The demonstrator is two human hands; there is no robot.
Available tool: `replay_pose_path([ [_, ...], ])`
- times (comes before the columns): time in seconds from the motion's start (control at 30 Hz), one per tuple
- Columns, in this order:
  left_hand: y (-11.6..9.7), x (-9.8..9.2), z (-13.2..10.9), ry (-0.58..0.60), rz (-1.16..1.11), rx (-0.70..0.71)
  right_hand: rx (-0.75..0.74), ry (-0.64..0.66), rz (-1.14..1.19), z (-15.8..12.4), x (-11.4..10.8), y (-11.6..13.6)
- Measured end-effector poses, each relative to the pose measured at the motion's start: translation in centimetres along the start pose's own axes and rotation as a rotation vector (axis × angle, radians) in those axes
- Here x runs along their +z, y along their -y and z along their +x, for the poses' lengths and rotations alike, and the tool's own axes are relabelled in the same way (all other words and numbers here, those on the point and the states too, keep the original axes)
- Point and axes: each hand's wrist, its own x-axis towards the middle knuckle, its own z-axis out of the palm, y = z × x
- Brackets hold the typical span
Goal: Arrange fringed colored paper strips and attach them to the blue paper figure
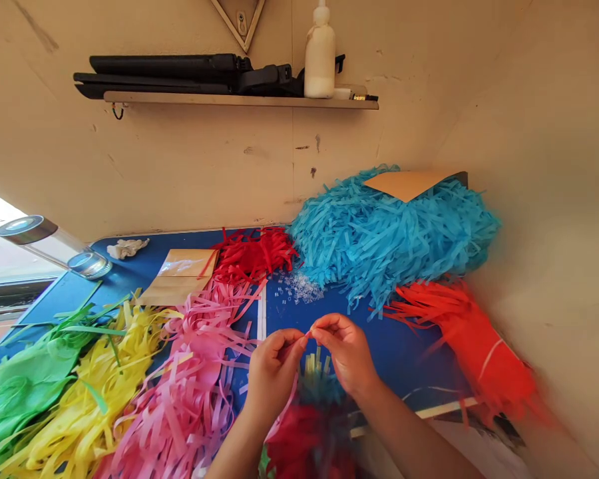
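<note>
My left hand [275,368] and my right hand [347,354] meet fingertip to fingertip over the front of the table. Both are closed in a pinch on a thin pink strip [308,334], whose tail hangs down beside my left wrist. Below them are some upright pale yellow strip ends [317,362], a blurred blue tuft and a bundle of red strips [299,439], partly hidden by my forearms. To the left lies a heap of pink strips [199,359]. Small clear plastic bits [304,289] are scattered just beyond my hands.
On the blue table [144,263] lie yellow strips [94,386], green strips [40,386], a red heap [254,255], a large blue heap [379,239], an orange-red bundle [479,346], a brown paper packet [177,283] and a glass bottle [60,247]. A wall shelf [204,99] holds a white bottle [320,60].
</note>
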Motion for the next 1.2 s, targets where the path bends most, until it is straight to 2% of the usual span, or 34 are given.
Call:
replay_pose_path([
  [0.27,0.1,0.0,-0.2,0.025,-0.022,-0.035,-0.034,-0.003,-0.049,-0.4,0.1,-0.1],
  [0.47,0.1,-0.1,-0.3,0.011,0.041,0.059,-0.141,0.077,-0.239,-0.7,-0.2,0.4],
  [0.67,0.4,-0.2,-0.3,0.059,-0.112,-0.017,-0.138,0.162,-0.236,-0.7,-1.0,0.7],
  [0.83,0.4,-0.5,-0.1,0.074,-0.026,0.104,-0.215,0.236,-0.317,-0.6,-1.4,0.9],
  [1.03,0.1,-0.7,-0.2,0.094,0.035,0.195,-0.199,0.251,-0.252,-1.0,-1.8,0.6],
  [1.2,-0.1,-0.6,-0.3,0.105,0.031,0.165,-0.299,0.256,-0.326,-1.1,-2.2,0.7],
])
